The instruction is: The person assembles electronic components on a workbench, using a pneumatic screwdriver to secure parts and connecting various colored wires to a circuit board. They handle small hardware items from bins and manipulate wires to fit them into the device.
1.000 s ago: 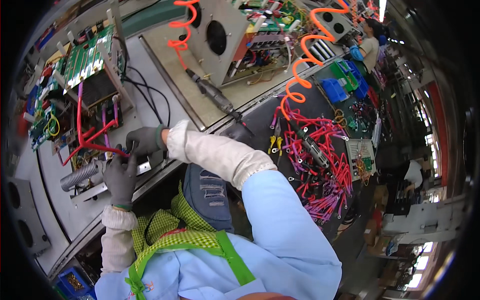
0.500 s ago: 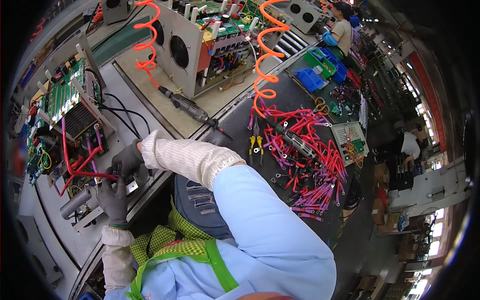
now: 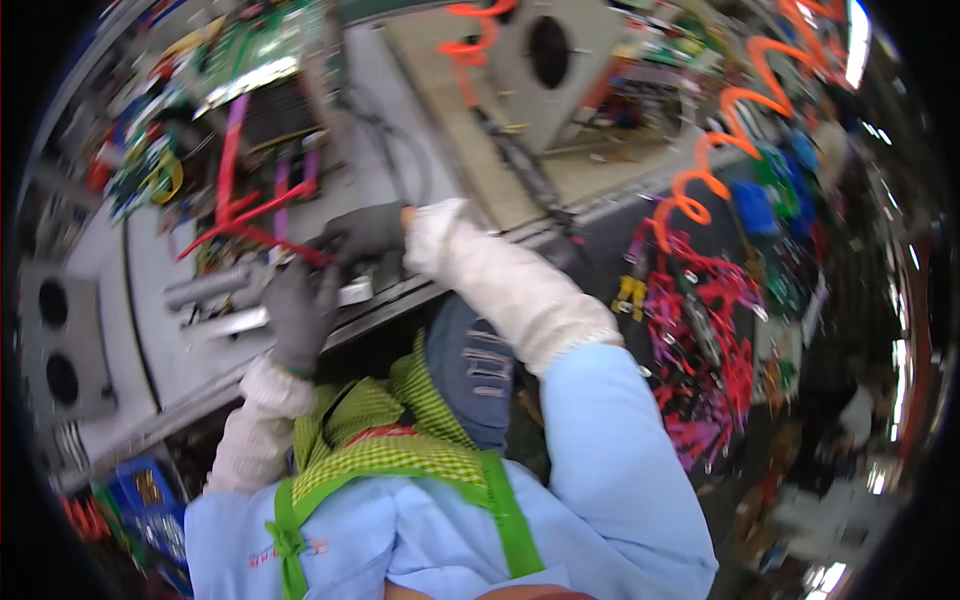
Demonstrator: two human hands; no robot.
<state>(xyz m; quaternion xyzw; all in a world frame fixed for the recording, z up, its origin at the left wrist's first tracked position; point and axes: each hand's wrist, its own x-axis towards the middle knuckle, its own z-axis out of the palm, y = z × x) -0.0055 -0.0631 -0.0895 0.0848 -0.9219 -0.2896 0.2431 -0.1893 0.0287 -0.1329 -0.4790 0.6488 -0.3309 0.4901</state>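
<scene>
A red cable [image 3: 228,187] rises from the open electronic unit [image 3: 262,118] and branches towards my hands. My left hand [image 3: 303,312], in a grey glove, is closed at the cable's end. From the right, my right hand [image 3: 365,236], also gloved in grey, meets it there with its fingers bent round the same end. Motion blur hides the fingertips and any small part between them. Just left of my left hand lies a ribbed grey cylinder [image 3: 207,288], above a pale metal bracket [image 3: 228,325].
A power screwdriver [image 3: 520,165] on an orange coiled hose lies right of my hands. Beyond it stands a fan-fitted metal housing [image 3: 570,75]. Red and purple cables [image 3: 700,350] are heaped at the right, beside yellow-handled pliers [image 3: 630,295]. A blue bin [image 3: 140,485] sits lower left.
The view has swung left, so the bench and heaped cables appear shifted and blurred. Both hands stay together at the red cable's end.
</scene>
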